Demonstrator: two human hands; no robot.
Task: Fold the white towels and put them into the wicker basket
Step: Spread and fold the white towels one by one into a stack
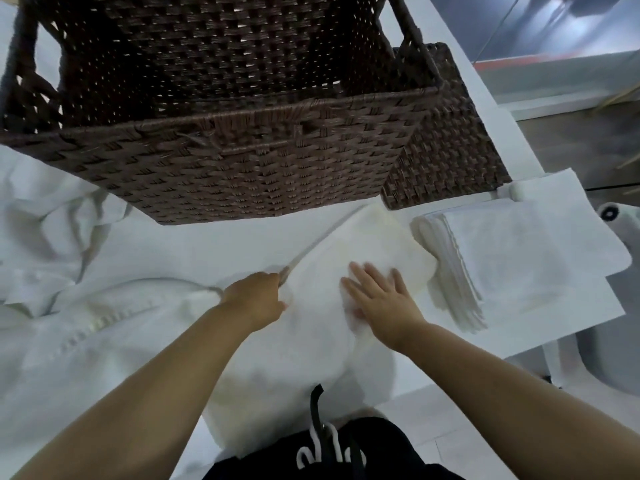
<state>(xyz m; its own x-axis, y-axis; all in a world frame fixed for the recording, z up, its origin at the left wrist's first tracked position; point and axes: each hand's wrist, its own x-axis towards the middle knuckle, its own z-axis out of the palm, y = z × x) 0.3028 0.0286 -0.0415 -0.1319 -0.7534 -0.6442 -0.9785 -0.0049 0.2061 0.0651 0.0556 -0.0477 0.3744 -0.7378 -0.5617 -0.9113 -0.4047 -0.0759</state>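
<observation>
A white towel (pixel 377 233) lies spread on the table in front of me, its near end hanging over the table's edge. My left hand (pixel 258 294) grips the towel's left edge with curled fingers. My right hand (pixel 379 294) presses flat on the towel with its fingers spread. The dark brown wicker basket (pixel 242 161) stands just behind the towel, and I see no towels through its open top. A stack of folded white towels (pixel 512 258) sits to the right of my right hand.
A heap of unfolded white towels (pixel 59 244) covers the left of the white table (pixel 602 317). A second brown wicker piece (pixel 446 140) stands behind the basket at the right. The table's right edge drops to the floor.
</observation>
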